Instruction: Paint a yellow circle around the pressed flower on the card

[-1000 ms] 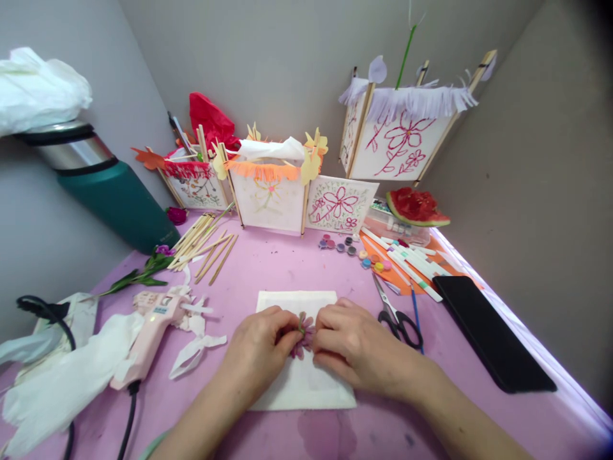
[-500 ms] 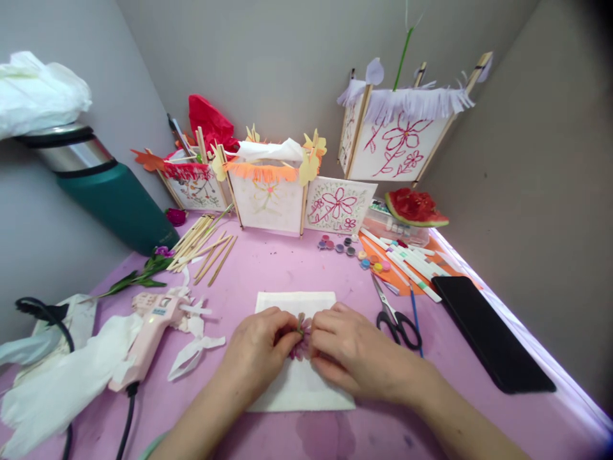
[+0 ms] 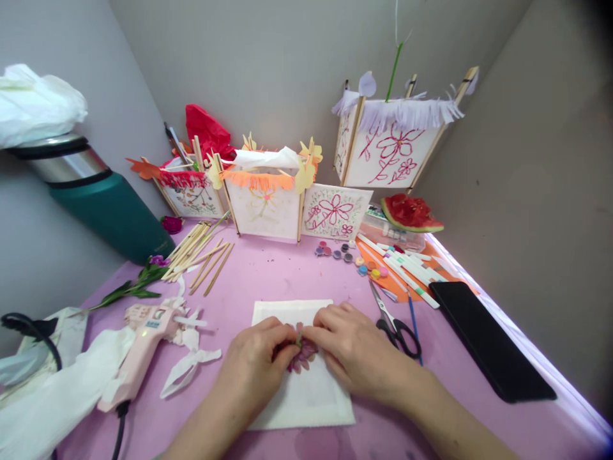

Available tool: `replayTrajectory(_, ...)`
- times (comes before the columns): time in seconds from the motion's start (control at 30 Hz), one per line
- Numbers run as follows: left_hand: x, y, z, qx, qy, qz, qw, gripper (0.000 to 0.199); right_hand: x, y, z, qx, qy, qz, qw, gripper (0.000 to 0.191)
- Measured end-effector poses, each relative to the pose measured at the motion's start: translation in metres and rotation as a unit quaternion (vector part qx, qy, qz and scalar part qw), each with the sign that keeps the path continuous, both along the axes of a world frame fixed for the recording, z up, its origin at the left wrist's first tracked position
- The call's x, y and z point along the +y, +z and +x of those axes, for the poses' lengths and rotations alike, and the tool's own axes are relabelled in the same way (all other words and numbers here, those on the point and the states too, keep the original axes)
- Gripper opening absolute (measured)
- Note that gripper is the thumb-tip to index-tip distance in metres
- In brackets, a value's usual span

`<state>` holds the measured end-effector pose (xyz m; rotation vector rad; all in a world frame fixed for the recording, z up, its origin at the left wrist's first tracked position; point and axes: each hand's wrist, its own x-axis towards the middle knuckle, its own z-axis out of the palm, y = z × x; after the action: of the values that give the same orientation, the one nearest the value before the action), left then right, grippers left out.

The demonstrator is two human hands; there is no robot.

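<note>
A small pinkish-purple flower [image 3: 302, 359] with narrow petals lies on a square of white cloth or paper [image 3: 316, 406]; I cannot tell which. The thumb and fingertips of my left hand [image 3: 261, 358] pinch this flower near its short greenish stem. From the other side, my right hand [image 3: 354, 345] is closed with bent fingers, the index fingertip meeting the flower's upper edge close to the left fingertips. My right thumb is mostly hidden. Both hands rest over the white square.
Scissors [image 3: 395, 322], a blue paintbrush [image 3: 414, 327] and a black phone [image 3: 488, 338] lie right. A pink glue gun [image 3: 146, 348], wooden sticks [image 3: 191, 255] and a teal bottle [image 3: 112, 214] are left. Behind stand decorated paper lanterns [image 3: 261, 207], paint pots [image 3: 337, 254] and markers [image 3: 407, 265].
The view has tilted slightly, so everything sits a little lower. My right fingers have shifted up along the flower, and more of its lower petals now show. My left hand keeps its pinch.
</note>
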<state>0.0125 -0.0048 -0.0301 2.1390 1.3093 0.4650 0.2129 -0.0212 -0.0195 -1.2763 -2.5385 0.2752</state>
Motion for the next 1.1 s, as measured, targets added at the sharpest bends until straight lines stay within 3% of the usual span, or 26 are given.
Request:
replayTrajectory(0.1,0.0,0.001,0.0,-0.008,-0.002,-0.006,1.0,0.018,0.0,-0.003,-0.001,-0.014,-0.044,0.025,0.999,0.017)
replayTrajectory(0.23,-0.002,0.0,0.001,-0.034,-0.003,0.007,0.999,0.02,0.001,-0.005,-0.004,-0.01,-0.034,0.018,0.999,0.022)
replayTrajectory(0.57,-0.008,-0.018,-0.005,-0.018,-0.026,0.153,0.988,0.021,0.004,-0.016,-0.005,0.043,-0.074,0.005,0.996,0.022)
replayTrajectory(0.77,-0.006,-0.016,-0.006,-0.015,-0.048,0.119,0.992,0.021,0.009,-0.019,-0.009,0.109,-0.035,-0.018,0.993,0.026)
replayTrajectory(0.87,-0.005,-0.017,-0.008,-0.019,-0.058,0.12,0.991,0.02,0.012,-0.018,-0.013,0.102,-0.085,0.004,0.991,0.025)
replayTrajectory(1.0,-0.005,-0.02,-0.011,-0.01,-0.057,0.131,0.99,0.021,0.013,-0.019,-0.017,0.143,-0.044,-0.032,0.988,0.026)
replayTrajectory(1.1,-0.005,-0.022,-0.011,-0.009,-0.055,0.134,0.989,0.021,0.016,-0.021,-0.014,0.127,-0.078,-0.013,0.989,0.026)
